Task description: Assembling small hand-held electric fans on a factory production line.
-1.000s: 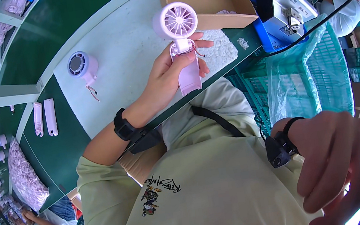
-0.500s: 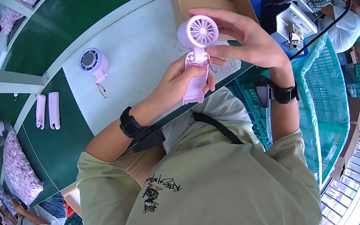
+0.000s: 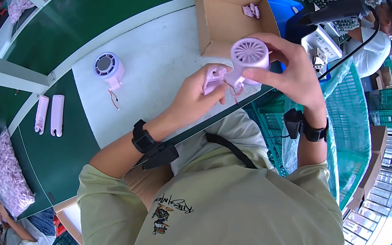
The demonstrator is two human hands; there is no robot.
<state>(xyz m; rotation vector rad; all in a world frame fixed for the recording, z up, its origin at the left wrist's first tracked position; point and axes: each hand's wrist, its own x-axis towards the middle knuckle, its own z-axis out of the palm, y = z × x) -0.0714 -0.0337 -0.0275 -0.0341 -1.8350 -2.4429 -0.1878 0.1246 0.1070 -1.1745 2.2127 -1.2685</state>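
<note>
Evidently, both hands were busy at the near edge of the white mat [image 3: 139, 45], close together and closed on neighbouring parts of one lilac fan. The left hand [image 3: 197, 94] gripped the handle shell [image 3: 213, 78], while the right hand [image 3: 295, 69] held the fan head [image 3: 250, 57] between thumb and fingers, its slotted face turned upward. Thin wires [image 3: 236, 93] hung from the neck between them; whether shell and neck were joined could not be made out. Farther left on the mat sat a second fan head [image 3: 109, 68], its leads trailing toward the person. Beyond the hands stood an open cardboard box [image 3: 223, 14] with crumpled pink pieces [image 3: 251, 11] inside. Two long lilac shells [image 3: 56, 116] lay side by side on the green table [image 3: 67, 162], left of the mat.
</note>
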